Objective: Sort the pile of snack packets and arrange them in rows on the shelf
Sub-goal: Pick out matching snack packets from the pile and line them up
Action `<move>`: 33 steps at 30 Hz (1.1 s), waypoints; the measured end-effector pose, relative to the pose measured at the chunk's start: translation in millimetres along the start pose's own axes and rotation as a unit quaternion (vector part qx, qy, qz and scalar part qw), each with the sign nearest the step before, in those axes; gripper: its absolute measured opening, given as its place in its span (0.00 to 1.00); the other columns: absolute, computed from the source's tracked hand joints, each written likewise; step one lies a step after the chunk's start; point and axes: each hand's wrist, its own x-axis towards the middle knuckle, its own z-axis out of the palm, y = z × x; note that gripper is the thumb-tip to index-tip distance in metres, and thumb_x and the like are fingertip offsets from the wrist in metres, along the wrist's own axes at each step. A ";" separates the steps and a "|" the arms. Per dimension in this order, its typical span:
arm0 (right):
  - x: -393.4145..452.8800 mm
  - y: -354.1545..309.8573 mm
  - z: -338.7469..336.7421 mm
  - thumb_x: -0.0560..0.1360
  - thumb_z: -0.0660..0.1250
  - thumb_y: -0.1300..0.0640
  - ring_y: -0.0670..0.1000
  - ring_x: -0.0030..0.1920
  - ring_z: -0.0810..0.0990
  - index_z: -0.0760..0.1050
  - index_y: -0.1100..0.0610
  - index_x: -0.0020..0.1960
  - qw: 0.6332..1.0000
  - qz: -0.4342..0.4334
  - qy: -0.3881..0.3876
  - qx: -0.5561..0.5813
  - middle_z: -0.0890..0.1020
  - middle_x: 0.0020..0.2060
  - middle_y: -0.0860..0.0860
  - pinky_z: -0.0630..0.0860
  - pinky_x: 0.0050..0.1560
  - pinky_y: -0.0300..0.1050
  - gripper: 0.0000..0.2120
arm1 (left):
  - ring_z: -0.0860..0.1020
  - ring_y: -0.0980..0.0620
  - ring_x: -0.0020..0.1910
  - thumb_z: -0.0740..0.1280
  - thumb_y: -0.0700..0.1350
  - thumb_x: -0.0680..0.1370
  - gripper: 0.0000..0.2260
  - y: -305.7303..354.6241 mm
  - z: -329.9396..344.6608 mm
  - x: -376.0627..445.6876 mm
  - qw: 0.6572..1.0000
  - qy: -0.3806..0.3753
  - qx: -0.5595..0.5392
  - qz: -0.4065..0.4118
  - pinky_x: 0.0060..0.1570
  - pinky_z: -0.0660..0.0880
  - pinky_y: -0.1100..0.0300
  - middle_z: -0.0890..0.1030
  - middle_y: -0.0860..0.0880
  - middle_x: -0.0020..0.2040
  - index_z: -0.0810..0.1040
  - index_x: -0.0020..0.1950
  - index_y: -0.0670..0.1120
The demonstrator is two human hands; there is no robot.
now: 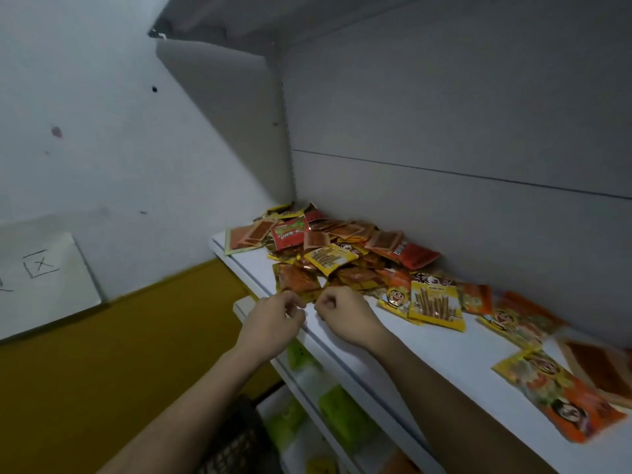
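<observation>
A loose pile of snack packets [342,248], red, orange and yellow, fills the back left corner of the white shelf [427,354]. At its near edge lies an orange packet [295,280]. My left hand [273,319] has its fingers curled, and its fingertips meet that packet's near rim. My right hand [345,314] sits close beside it, curled in a loose fist with nothing visible in it. To the right, single packets lie spread out: a yellow stick-snack packet [436,307], an orange cartoon packet [523,319] and a large yellow-orange packet [561,395].
The shelf's back panel [444,165] and the board above [307,15] enclose it. Green packets [338,412] lie on the lower shelves. A dark basket [239,443] sits below my left arm. A white wall [102,131] and a paper sign [44,278] are at the left.
</observation>
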 end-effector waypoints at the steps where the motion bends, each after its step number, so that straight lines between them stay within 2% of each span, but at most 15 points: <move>1: 12.0 -1.0 1.9 0.79 0.62 0.57 0.51 0.41 0.79 0.79 0.55 0.45 1.000 -0.006 -0.001 -0.001 0.80 0.37 0.47 0.77 0.44 0.51 0.09 | 0.76 0.60 0.42 0.64 0.47 0.81 0.06 -5.9 4.4 6.0 1.000 0.000 -0.007 -0.002 0.44 0.75 0.58 0.80 0.60 0.42 0.80 0.54 0.52; 5: 58.9 -11.5 8.9 0.80 0.62 0.57 0.48 0.37 0.75 0.79 0.58 0.45 1.000 -0.024 0.010 0.003 0.77 0.34 0.48 0.72 0.39 0.45 0.09 | 0.78 0.56 0.48 0.63 0.49 0.81 0.06 -37.8 5.7 42.5 1.000 0.010 -0.020 -0.008 0.49 0.77 0.55 0.82 0.57 0.47 0.80 0.51 0.53; 8: 94.0 -21.6 20.7 0.79 0.62 0.56 0.46 0.37 0.74 0.79 0.58 0.45 0.999 -0.035 0.011 -0.008 0.77 0.34 0.47 0.72 0.38 0.45 0.09 | 0.78 0.55 0.46 0.63 0.48 0.81 0.05 -69.1 -2.7 83.2 0.999 0.025 -0.030 -0.017 0.43 0.75 0.58 0.80 0.57 0.46 0.79 0.51 0.54; 11: 135.3 -29.5 33.5 0.78 0.63 0.56 0.47 0.42 0.78 0.78 0.56 0.44 0.999 -0.038 0.012 -0.027 0.80 0.39 0.47 0.76 0.43 0.47 0.07 | 0.78 0.56 0.45 0.64 0.46 0.80 0.05 -101.0 -10.8 136.0 0.998 0.047 -0.048 -0.007 0.43 0.76 0.58 0.81 0.56 0.47 0.78 0.49 0.55; 14: 184.7 -37.1 41.3 0.79 0.63 0.55 0.47 0.45 0.78 0.78 0.53 0.46 0.999 -0.021 0.030 -0.036 0.80 0.42 0.46 0.74 0.41 0.41 0.07 | 0.78 0.54 0.47 0.64 0.45 0.80 0.07 -130.1 -15.5 193.3 0.997 0.047 -0.065 0.013 0.46 0.76 0.57 0.82 0.54 0.50 0.81 0.54 0.51; 17: 243.3 -50.6 43.7 0.80 0.62 0.55 0.50 0.43 0.79 0.80 0.57 0.45 0.997 0.008 0.056 -0.052 0.82 0.42 0.51 0.69 0.35 0.36 0.10 | 0.78 0.55 0.51 0.65 0.45 0.80 0.08 -158.0 -21.4 250.1 0.995 0.048 -0.079 0.027 0.52 0.77 0.56 0.82 0.53 0.53 0.82 0.56 0.50; 21: 324.9 -59.9 46.7 0.80 0.63 0.56 0.50 0.40 0.81 0.79 0.58 0.42 0.993 0.034 0.077 -0.077 0.83 0.38 0.51 0.76 0.41 0.45 0.11 | 0.81 0.48 0.48 0.66 0.43 0.79 0.07 -198.2 -32.6 322.5 0.988 0.071 -0.136 0.020 0.52 0.78 0.49 0.84 0.49 0.49 0.83 0.52 0.48; 24: 378.7 -50.7 45.1 0.79 0.63 0.57 0.55 0.43 0.82 0.77 0.56 0.40 0.986 0.069 0.116 -0.098 0.82 0.38 0.52 0.77 0.45 0.48 0.10 | 0.79 0.46 0.54 0.66 0.47 0.79 0.10 -222.0 -34.1 366.1 0.991 0.068 -0.119 0.002 0.54 0.76 0.50 0.82 0.48 0.55 0.82 0.59 0.51; 27: 419.3 -33.5 42.8 0.80 0.62 0.59 0.57 0.49 0.80 0.77 0.58 0.48 0.970 0.120 0.161 -0.138 0.81 0.45 0.54 0.74 0.48 0.48 0.06 | 0.77 0.45 0.58 0.66 0.53 0.79 0.16 -238.3 -25.9 401.8 0.995 0.015 -0.102 0.010 0.59 0.75 0.47 0.78 0.47 0.62 0.77 0.66 0.55; 30: 448.4 -15.4 45.5 0.80 0.62 0.53 0.60 0.52 0.78 0.74 0.63 0.55 0.948 0.176 0.185 -0.187 0.79 0.52 0.60 0.73 0.48 0.49 0.13 | 0.74 0.44 0.64 0.66 0.57 0.79 0.19 -246.0 -15.4 419.9 0.998 -0.011 -0.057 0.024 0.63 0.72 0.46 0.77 0.49 0.65 0.74 0.69 0.58; 33: 468.3 -5.9 52.5 0.81 0.63 0.50 0.61 0.54 0.78 0.70 0.64 0.58 0.941 0.223 0.164 -0.194 0.79 0.54 0.61 0.74 0.49 0.51 0.17 | 0.71 0.47 0.66 0.65 0.59 0.79 0.16 -251.5 -6.7 425.7 0.999 -0.003 -0.044 0.025 0.65 0.69 0.48 0.76 0.52 0.66 0.75 0.66 0.59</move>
